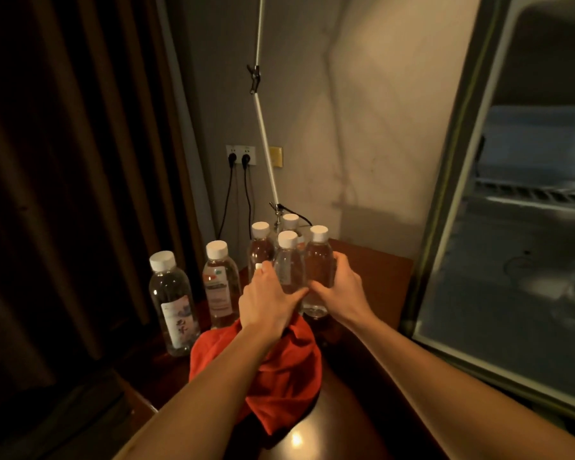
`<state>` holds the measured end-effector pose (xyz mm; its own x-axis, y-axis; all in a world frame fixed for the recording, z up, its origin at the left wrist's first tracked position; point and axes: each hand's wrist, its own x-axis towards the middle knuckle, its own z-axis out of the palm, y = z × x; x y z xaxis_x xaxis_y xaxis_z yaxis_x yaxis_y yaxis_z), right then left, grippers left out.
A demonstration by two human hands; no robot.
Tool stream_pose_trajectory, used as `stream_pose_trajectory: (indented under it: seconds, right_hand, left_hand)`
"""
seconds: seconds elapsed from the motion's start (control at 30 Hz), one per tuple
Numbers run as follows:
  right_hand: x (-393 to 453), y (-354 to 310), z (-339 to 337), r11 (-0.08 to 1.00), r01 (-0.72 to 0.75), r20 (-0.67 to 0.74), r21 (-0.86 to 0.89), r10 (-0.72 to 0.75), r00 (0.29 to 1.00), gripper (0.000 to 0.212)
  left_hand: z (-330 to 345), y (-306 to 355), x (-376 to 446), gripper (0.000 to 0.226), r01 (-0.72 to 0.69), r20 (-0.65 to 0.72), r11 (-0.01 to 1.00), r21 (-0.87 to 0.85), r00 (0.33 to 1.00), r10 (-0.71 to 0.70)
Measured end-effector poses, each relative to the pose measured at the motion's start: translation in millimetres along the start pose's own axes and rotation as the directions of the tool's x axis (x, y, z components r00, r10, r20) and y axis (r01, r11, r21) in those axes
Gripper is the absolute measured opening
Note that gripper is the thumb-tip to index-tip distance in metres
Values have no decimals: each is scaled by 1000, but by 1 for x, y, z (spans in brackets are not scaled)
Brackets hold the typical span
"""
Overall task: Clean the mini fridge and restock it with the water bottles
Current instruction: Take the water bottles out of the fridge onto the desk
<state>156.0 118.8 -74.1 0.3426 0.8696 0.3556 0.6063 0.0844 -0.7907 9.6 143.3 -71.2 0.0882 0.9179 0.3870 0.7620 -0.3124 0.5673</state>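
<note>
Both hands clasp a cluster of clear bottles on the dark wooden bench [372,280].

A crumpled red cloth [286,370] lies nearest, under the left forearm. The left hand [268,302] and right hand [341,287] wrap round the clear white-capped water bottles [289,263]; two more labelled bottles [173,303] stand to the left. The open mini fridge [518,227] is at right.

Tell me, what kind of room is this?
Probably a hotel room or a bedroom. An open mini fridge stands at the right beside a dark wooden table holding water bottles, with heavy curtains at the left and wall sockets behind.
</note>
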Motion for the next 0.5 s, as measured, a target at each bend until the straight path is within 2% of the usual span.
stream_pose_trajectory:
  seconds: [0.13,0.23,0.37,0.5]
  right_hand:
    - [-15,-1,-17,996,48,2,-77,-48,999,64]
    - [-33,-5,-34,989,52,-5,-135,-54,999,67]
    - [-64,-8,-64,980,73,-46,-185,-83,996,67]
    - [-98,0,-110,961,36,-116,-274,-70,991,56]
  left_hand:
    - [-10,4,-11,86,2,-47,1000,-20,999,-3]
    - [-18,10,-26,72,-92,-85,996,-8,992,91]
    - [-22,30,-53,52,-233,15,972,7,972,233]
    - [-16,70,-82,50,-399,153,915,66,910,386]
